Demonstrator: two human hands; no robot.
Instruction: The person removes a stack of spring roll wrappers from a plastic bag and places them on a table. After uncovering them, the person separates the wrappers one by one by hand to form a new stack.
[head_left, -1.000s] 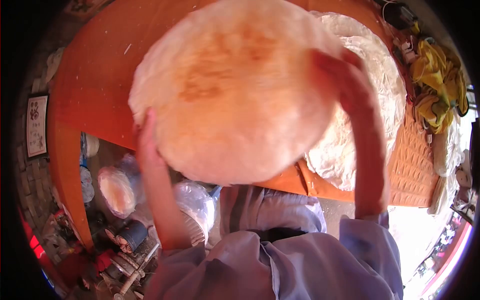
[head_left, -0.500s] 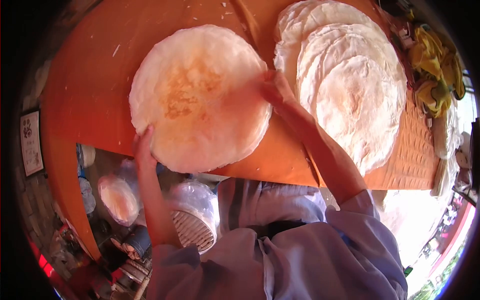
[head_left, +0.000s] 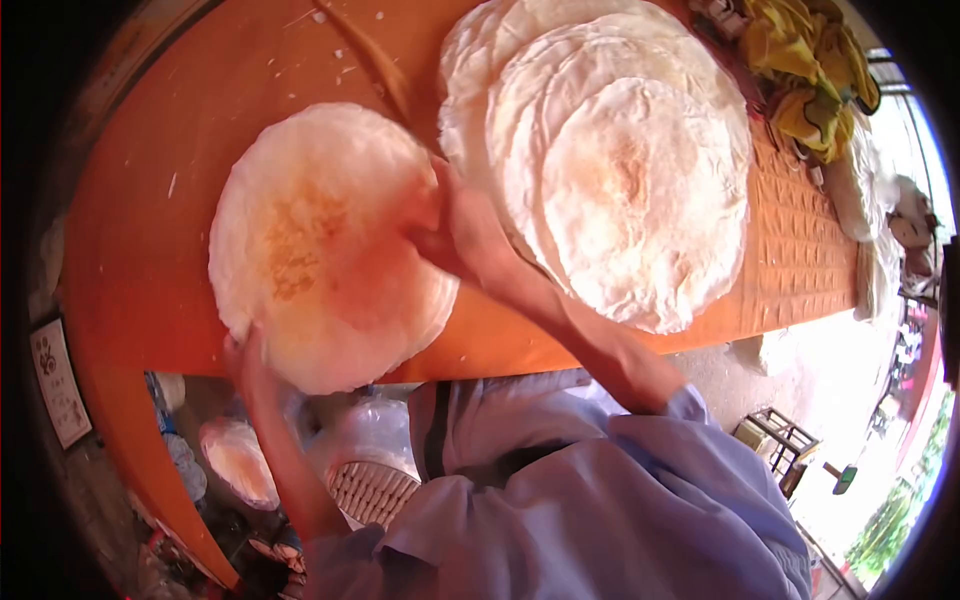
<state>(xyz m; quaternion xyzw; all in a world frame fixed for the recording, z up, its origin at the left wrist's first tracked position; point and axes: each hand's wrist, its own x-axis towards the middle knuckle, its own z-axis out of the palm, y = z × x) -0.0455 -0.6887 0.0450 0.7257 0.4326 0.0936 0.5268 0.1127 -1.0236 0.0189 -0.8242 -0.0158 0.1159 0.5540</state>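
A large round flatbread, pale with browned patches in its middle, lies near the front edge of the orange-covered table. At its lower left rim is my left hand, closed on the edge with the thumb on top. On the right rim my right hand grips the edge, its fingers partly smeared by motion. The underside of the bread is hidden. A stack of similar thin flatbreads lies to the right, past my right hand.
Yellow cloth lies at the far right of the table. Below the front edge stand a slatted round basket under clear plastic and a bagged flatbread. A metal-framed stool is on the floor at right.
My view has turned, so the table and the stack appear shifted left. Both hands remain at the single flatbread's rim, and it now sits lower and further left in view.
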